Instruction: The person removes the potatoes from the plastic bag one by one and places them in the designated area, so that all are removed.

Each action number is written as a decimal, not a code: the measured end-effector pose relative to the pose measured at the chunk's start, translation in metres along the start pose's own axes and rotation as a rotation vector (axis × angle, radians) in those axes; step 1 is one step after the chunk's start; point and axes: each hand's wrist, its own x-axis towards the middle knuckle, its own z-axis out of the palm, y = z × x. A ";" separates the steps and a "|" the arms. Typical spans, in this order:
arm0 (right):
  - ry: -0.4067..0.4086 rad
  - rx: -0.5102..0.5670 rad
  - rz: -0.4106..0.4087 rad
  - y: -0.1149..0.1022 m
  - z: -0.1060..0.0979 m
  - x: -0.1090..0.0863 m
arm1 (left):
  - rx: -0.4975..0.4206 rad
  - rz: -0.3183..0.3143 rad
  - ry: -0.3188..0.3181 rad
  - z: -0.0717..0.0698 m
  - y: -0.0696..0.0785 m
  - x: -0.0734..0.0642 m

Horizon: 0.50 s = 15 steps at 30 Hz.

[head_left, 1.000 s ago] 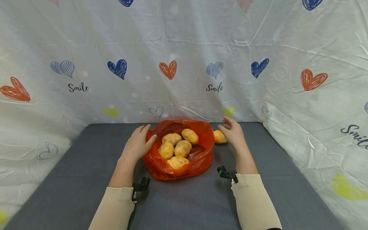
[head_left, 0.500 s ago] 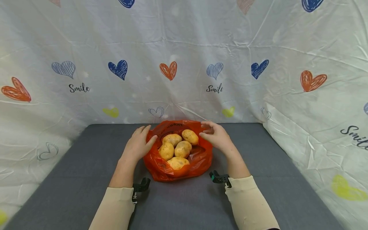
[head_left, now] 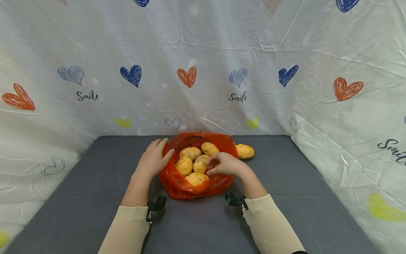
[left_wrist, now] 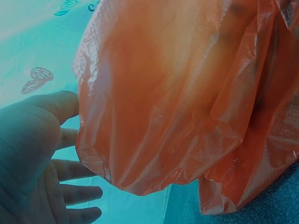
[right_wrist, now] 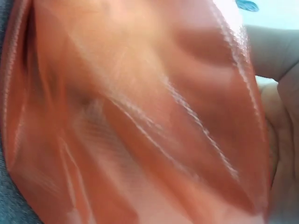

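Note:
A red plastic bag (head_left: 222,181) stands with its mouth open, several yellow potatoes (head_left: 191,153) visible inside. My left hand (head_left: 151,158) rests at the bag's left rim; in the left wrist view its fingers (left_wrist: 81,193) are spread beside the plastic and the thumb meets its edge. Over the bag's right side reaches my right hand (head_left: 226,165), fingers slightly bent, the tips right at the middle potato (head_left: 200,164) and overlapping it. In the right wrist view, bag plastic hides the fingertips and only part of the hand (right_wrist: 282,107) shows.
One potato (head_left: 245,151) lies outside, against the bag's right side on the grey tabletop (head_left: 95,197). A white sheet (head_left: 209,42) printed with hearts hangs behind the table and along both sides.
My right hand has moved left and toward me, from near the outside potato, across the bag's rim and in over the potatoes. The left hand has stayed at the left rim.

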 end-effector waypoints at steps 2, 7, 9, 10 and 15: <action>-0.036 -0.016 0.008 0.000 0.003 0.001 | 0.003 -0.001 -0.001 0.000 0.000 0.000; -0.101 -0.032 0.041 0.001 0.008 0.003 | -0.001 -0.003 -0.003 0.000 0.001 0.000; -0.118 -0.034 0.048 0.002 0.010 0.004 | 0.000 -0.002 -0.007 0.000 0.001 0.000; -0.123 -0.038 0.052 0.002 0.011 0.005 | 0.002 0.000 -0.010 0.000 0.001 0.000; -0.135 -0.062 0.057 0.001 0.015 0.006 | -0.002 0.007 -0.016 0.000 0.001 -0.001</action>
